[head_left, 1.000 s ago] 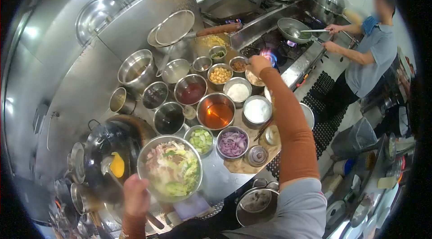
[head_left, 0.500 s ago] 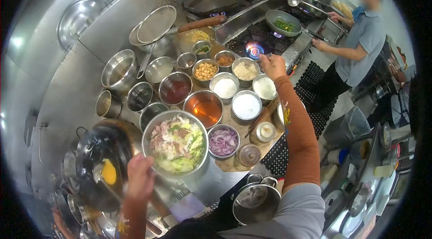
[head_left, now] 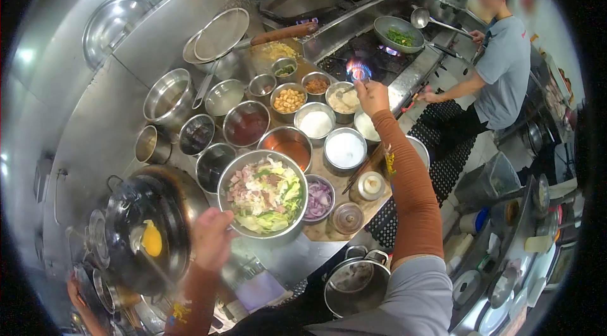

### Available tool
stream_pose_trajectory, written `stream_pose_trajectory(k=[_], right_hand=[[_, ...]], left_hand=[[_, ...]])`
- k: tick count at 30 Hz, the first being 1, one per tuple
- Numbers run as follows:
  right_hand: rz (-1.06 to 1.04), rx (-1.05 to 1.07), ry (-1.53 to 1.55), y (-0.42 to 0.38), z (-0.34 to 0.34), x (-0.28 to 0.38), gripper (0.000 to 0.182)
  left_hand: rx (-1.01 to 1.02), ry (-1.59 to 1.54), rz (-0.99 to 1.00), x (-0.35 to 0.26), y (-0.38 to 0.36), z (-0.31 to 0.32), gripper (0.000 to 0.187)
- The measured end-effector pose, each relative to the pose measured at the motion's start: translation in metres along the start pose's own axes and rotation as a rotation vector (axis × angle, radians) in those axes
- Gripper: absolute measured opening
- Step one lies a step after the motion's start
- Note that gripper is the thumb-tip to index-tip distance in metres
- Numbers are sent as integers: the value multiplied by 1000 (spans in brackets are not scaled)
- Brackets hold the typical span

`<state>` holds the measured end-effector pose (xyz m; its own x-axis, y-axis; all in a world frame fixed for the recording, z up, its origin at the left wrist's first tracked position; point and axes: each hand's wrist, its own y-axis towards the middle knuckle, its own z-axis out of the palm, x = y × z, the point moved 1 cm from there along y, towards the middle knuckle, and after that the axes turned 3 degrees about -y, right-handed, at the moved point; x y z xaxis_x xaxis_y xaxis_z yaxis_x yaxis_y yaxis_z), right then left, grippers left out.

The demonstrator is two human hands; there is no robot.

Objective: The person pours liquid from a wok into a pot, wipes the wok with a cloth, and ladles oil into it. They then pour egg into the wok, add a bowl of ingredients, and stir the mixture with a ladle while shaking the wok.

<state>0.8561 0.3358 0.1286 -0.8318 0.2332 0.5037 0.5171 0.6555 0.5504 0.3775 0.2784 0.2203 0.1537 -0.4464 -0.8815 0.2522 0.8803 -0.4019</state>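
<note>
My left hand (head_left: 214, 235) grips the near left rim of a steel bowl (head_left: 226, 214), holding it raised over the front of the counter. Chopped cabbage, pink meat pieces and white bits (head_left: 262, 192) fill the bowl. My right hand (head_left: 373, 97) is closed in a pinch beside a steel container of beige powder (head_left: 343, 99); what the fingers hold, if anything, I cannot make out. Below that hand are containers of white powder (head_left: 345, 149). A container of sliced purple onion (head_left: 318, 198) sits partly behind the bowl's right edge.
At the left, a dark wok (head_left: 120, 222) holds egg yolk (head_left: 152, 239) and a ladle. Sauce containers (head_left: 246, 122) crowd the counter. Beyond my right hand a burner flame (head_left: 358, 71) burns. A co-worker (head_left: 506, 70) stands at the stove near a pan of greens (head_left: 399, 35).
The bowl has moved right with my left hand, covering more of the onion container. My right hand has shifted slightly left. The co-worker's lower hand has left the pan handle and moved down.
</note>
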Motion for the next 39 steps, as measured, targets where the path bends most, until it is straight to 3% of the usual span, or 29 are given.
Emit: stream_pose_trajectory(k=[6,9,16,19,24,27,31,32,39], right_hand=[[133,16,86,-3,14,-10,45],[339,-28,154,-9,22,-18,43],[699,-128,684,-19,-3,-34,38],[711,-158,799,-26,-27,-33,36],[694,-131,867,-40,-101,34,35],[529,-44,808,-61,-138,73,38],[131,-241,119,-72,-133,40,42],[146,-169,15,-78,-119,14,42],[232,-183,-22,-109,-88,-5,42]], left_hand=[[31,9,19,1,-2,0,6],[17,21,22,8,6,-5,6],[56,32,23,4,24,18,9],[96,-10,66,16,46,29,11],[150,12,107,24,78,55,12],[164,46,103,31,91,72,12],[166,-22,48,42,94,94,12],[177,-56,31,44,92,98,14],[182,-3,19,40,69,89,15]])
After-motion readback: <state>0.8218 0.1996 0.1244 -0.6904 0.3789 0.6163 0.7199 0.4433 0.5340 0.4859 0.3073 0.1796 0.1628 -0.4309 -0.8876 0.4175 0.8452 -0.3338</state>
